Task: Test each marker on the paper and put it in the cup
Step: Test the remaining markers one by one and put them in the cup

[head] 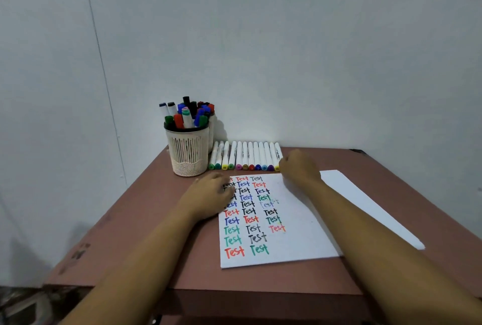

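Note:
A white paper sheet [294, 241] covered in coloured "Test" words lies on the brown table [146, 223]. My left hand [208, 197] rests flat on the sheet's upper left corner and holds nothing. Behind the sheet lies a row of several white markers [245, 155] with coloured caps towards me. My right hand [300, 167] is at the right end of that row. Its curled fingers close on the rightmost marker [278, 151], which still lies in line with the others. At the back left stands a cream slotted cup [187, 152] full of markers.
A second cup [211, 131] with markers stands partly hidden behind the first. Another white sheet [365, 199] pokes out from under the paper on the right. White walls close off the table at the back and left. The table's front edge is near me.

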The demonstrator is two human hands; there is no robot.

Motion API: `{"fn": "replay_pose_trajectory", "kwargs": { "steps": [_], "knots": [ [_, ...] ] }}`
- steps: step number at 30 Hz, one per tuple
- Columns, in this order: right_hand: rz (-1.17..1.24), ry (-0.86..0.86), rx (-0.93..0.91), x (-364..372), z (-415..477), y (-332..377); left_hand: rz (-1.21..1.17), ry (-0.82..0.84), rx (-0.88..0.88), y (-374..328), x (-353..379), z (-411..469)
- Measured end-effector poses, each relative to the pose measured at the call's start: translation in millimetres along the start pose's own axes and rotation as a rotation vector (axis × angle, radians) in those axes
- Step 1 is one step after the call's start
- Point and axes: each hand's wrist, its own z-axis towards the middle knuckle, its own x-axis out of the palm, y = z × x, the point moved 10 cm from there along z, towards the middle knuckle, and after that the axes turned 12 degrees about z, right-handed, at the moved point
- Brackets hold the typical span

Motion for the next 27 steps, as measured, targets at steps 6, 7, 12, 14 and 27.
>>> {"fn": "replay_pose_trajectory", "kwargs": {
  "steps": [6,7,12,14,27],
  "knots": [
    [-0.046,-0.011,0.155,14.7,17.0,-19.4,-0.002,-0.005,-0.013,5.6,4.4,3.9],
    [-0.044,-0.010,0.160,17.0,17.7,-20.6,-0.005,-0.005,-0.015,6.2,5.1,4.3],
    [0.026,-0.112,0.199,10.1,21.5,-27.9,-0.003,-0.021,-0.009,6.0,4.0,4.6],
    [0.113,-0.205,0.213,-2.8,20.4,-30.9,-0.030,-0.047,-0.011,5.6,1.3,4.0],
    [0.846,-0.257,0.005,-43.4,-48.5,-14.9,-0.120,-0.571,0.148,-15.4,-56.9,-29.4]
  ]
}}
